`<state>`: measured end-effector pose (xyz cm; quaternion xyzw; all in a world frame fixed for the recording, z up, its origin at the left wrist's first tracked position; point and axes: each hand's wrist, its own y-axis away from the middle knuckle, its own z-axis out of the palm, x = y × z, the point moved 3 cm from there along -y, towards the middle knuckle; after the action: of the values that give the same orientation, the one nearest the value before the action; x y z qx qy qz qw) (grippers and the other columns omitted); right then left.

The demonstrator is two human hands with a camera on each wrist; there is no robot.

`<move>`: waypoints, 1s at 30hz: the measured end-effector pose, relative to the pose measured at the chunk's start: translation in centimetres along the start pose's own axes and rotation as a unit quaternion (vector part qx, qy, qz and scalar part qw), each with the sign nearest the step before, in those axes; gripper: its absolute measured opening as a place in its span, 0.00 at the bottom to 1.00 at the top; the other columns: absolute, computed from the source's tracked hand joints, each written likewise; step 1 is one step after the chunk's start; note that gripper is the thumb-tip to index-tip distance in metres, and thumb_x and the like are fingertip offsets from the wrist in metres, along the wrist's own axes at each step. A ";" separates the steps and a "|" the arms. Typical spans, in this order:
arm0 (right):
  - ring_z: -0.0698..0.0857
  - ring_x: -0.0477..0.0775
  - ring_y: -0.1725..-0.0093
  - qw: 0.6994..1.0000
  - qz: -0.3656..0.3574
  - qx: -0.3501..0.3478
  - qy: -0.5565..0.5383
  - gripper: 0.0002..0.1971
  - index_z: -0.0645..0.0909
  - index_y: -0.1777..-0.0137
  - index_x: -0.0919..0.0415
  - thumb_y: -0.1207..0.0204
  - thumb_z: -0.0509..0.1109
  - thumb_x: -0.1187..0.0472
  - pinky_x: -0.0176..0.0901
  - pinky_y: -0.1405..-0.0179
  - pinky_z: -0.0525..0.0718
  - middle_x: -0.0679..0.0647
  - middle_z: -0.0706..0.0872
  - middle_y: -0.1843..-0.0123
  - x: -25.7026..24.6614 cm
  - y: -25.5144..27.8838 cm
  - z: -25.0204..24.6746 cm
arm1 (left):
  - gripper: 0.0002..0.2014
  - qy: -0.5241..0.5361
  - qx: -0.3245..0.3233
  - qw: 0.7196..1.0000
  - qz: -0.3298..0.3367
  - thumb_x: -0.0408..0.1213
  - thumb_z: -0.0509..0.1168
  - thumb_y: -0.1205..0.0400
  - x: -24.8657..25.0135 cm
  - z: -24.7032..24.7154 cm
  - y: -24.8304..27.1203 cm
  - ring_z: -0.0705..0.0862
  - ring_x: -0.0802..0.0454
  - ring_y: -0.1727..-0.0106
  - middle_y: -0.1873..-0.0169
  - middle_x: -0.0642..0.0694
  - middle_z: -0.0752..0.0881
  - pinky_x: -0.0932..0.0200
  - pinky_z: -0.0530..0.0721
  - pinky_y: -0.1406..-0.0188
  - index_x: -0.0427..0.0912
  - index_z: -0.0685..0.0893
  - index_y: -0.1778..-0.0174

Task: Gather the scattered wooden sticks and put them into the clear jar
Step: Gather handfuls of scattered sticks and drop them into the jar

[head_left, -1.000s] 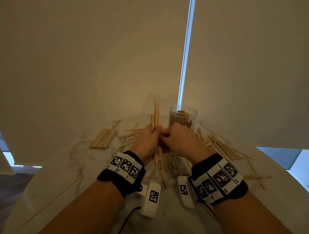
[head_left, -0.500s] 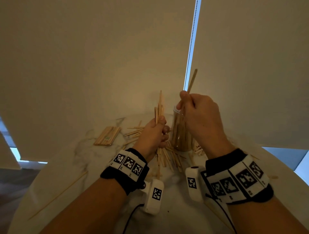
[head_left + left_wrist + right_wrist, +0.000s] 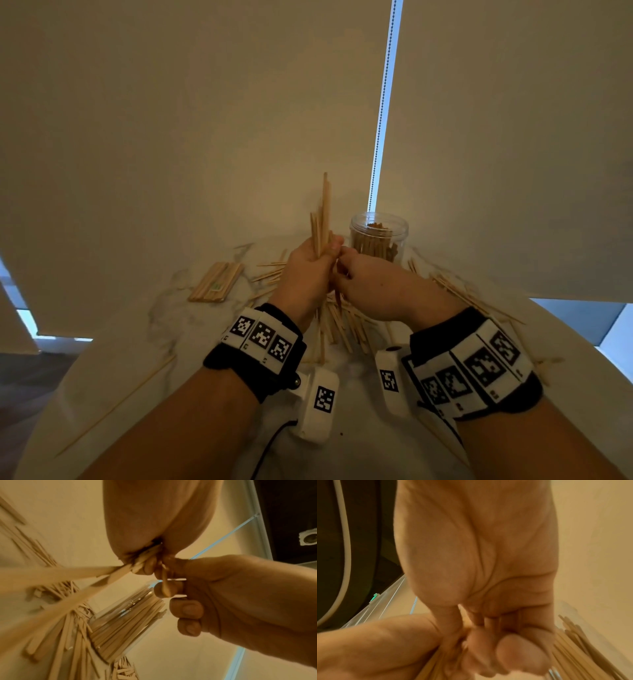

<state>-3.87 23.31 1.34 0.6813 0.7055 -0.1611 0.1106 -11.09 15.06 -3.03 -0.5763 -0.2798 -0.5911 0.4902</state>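
**Right hand picking a stick from the left hand's bundle beside the jar**

The bundle of sticks is standing nearly upright, its long axis pointing up out of the left hand, whose fingers are curling tightly round it. The right hand is pressing in against the bundle from the right; in the left wrist view its thumb and fingers are pinching a single stick at the bundle's lower part. The clear jar is standing open and upright just behind and to the right of both hands, already holding many sticks on end. It is lying nearer the right hand, so the carry looks short: up and over the rim, stick kept vertical. More loose sticks are lying on the marble table under the hands, and a neat stack is resting further left.
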 end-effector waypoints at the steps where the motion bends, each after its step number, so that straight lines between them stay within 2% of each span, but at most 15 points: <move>1: 0.82 0.44 0.60 1.000 0.003 -0.008 -0.021 0.09 0.80 0.44 0.54 0.14 0.61 0.52 0.37 0.61 0.80 0.46 0.83 0.55 -0.1 0.2 0.0 | 0.10 0.023 0.020 1.000 -0.001 0.40 0.62 0.11 0.0 -0.3 -0.1 0.86 0.52 0.62 0.59 0.44 0.88 0.59 0.84 0.70 0.37 0.83 0.42; 2: 0.82 0.44 0.65 0.999 0.007 -0.027 -0.029 0.08 0.81 0.52 0.51 0.15 0.65 0.50 0.35 0.65 0.80 0.46 0.83 0.61 -0.2 0.4 0.0 | 0.09 0.053 0.044 0.998 -0.004 0.39 0.61 0.11 -0.1 -0.7 -0.3 0.82 0.54 0.68 0.63 0.45 0.86 0.61 0.81 0.75 0.37 0.82 0.46; 3: 0.84 0.47 0.67 0.998 0.020 -0.058 -0.035 0.10 0.81 0.56 0.52 0.18 0.68 0.48 0.38 0.66 0.84 0.49 0.86 0.62 -0.1 0.5 0.2 | 0.07 0.089 0.066 0.994 -0.008 0.38 0.60 0.10 -0.2 -1.0 -0.6 0.77 0.56 0.72 0.66 0.46 0.83 0.64 0.77 0.80 0.39 0.80 0.49; 4: 0.88 0.53 0.65 0.994 0.041 -0.095 -0.047 0.12 0.84 0.55 0.56 0.21 0.72 0.47 0.44 0.62 0.89 0.54 0.89 0.61 0.1 0.6 0.6 | 0.06 0.128 0.081 0.988 -0.012 0.37 0.59 0.10 -0.1 -1.3 -0.8 0.73 0.57 0.74 0.69 0.48 0.80 0.66 0.72 0.82 0.41 0.77 0.51; 6: 0.92 0.57 0.61 0.982 0.082 -0.153 -0.076 0.16 0.87 0.53 0.61 0.25 0.77 0.47 0.52 0.52 0.92 0.56 0.92 0.59 0.6 0.5 1.5 | 0.06 0.197 0.095 0.976 -0.022 0.37 0.57 0.09 0.0 -1.7 -1.2 0.69 0.58 0.75 0.71 0.49 0.76 0.66 0.68 0.84 0.43 0.73 0.52; 8: 0.93 0.56 0.59 0.973 0.108 -0.176 -0.102 0.15 0.87 0.52 0.65 0.24 0.77 0.51 0.53 0.48 0.91 0.55 0.93 0.59 1.1 0.3 2.2 | 0.06 0.239 0.097 0.966 -0.034 0.38 0.55 0.09 0.2 -1.7 -1.3 0.70 0.58 0.76 0.73 0.50 0.74 0.66 0.69 0.84 0.44 0.72 0.52; 10: 0.93 0.57 0.57 0.964 0.113 -0.197 -0.141 0.12 0.86 0.50 0.70 0.19 0.72 0.59 0.49 0.49 0.91 0.58 0.93 0.57 1.1 0.3 2.6 | 0.07 0.262 0.095 0.960 -0.038 0.38 0.55 0.08 0.3 -1.6 -1.2 0.71 0.57 0.75 0.74 0.50 0.73 0.64 0.72 0.82 0.45 0.72 0.53; 13: 0.92 0.53 0.63 0.955 0.110 -0.153 -0.228 0.05 0.84 0.54 0.67 0.18 0.69 0.66 0.41 0.61 0.91 0.61 0.93 0.58 1.1 0.1 2.2 | 0.07 0.255 0.100 0.961 -0.032 0.39 0.54 0.08 0.2 -1.6 -1.2 0.77 0.54 0.71 0.73 0.50 0.74 0.62 0.78 0.75 0.45 0.72 0.51; 16: 0.91 0.51 0.67 0.958 0.103 -0.082 -0.256 0.01 0.84 0.53 0.65 0.21 0.73 0.68 0.39 0.64 0.90 0.60 0.92 0.60 1.3 -0.1 1.5 | 0.06 0.263 0.100 0.959 -0.029 0.41 0.53 0.08 0.2 -2.1 -1.4 0.79 0.53 0.71 0.71 0.50 0.74 0.59 0.79 0.71 0.45 0.70 0.49; 19: 0.91 0.48 0.64 0.967 0.073 -0.077 -0.231 0.02 0.85 0.51 0.63 0.21 0.72 0.69 0.37 0.61 0.90 0.56 0.92 0.60 1.3 -0.3 1.4 | 0.06 0.264 0.107 0.958 -0.030 0.42 0.54 0.08 0.0 -2.5 -1.7 0.72 0.56 0.76 0.71 0.50 0.73 0.57 0.77 0.71 0.46 0.71 0.48; 22: 0.92 0.51 0.57 0.968 0.063 -0.105 -0.220 0.03 0.85 0.49 0.63 0.20 0.71 0.68 0.42 0.53 0.91 0.57 0.93 0.56 1.2 -0.3 1.5 | 0.06 0.256 0.129 0.958 -0.027 0.43 0.55 0.08 -0.3 -2.7 -1.7 0.66 0.58 0.79 0.70 0.50 0.72 0.63 0.73 0.80 0.45 0.72 0.47; 25: 0.92 0.51 0.60 0.972 0.089 -0.088 -0.200 0.03 0.86 0.50 0.67 0.21 0.73 0.69 0.45 0.52 0.92 0.57 0.93 0.58 1.5 -0.2 1.0 | 0.08 0.273 0.151 0.950 -0.025 0.43 0.55 0.08 -0.5 -3.3 -1.9 0.64 0.59 0.78 0.69 0.50 0.71 0.65 0.69 0.83 0.44 0.73 0.48; 27: 0.93 0.54 0.58 0.979 0.108 -0.074 -0.155 0.06 0.86 0.48 0.69 0.23 0.75 0.67 0.49 0.49 0.92 0.58 0.93 0.55 2.0 -0.1 0.5 | 0.07 0.277 0.165 0.946 -0.020 0.42 0.55 0.08 -0.5 -3.8 -2.0 0.64 0.59 0.77 0.68 0.49 0.71 0.65 0.67 0.83 0.44 0.73 0.49; 30: 0.93 0.56 0.56 0.984 0.132 -0.045 -0.110 0.05 0.89 0.51 0.66 0.24 0.76 0.66 0.55 0.47 0.91 0.58 0.93 0.55 2.7 0.1 -0.2 | 0.07 0.275 0.181 0.944 -0.015 0.42 0.55 0.09 -0.4 -4.3 -2.1 0.66 0.58 0.75 0.66 0.49 0.71 0.65 0.67 0.82 0.45 0.73 0.50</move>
<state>-3.87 25.90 0.51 0.7412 0.5992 -0.1871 0.2380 -14.79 12.05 -3.68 -0.2884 -0.2447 -0.6736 0.6349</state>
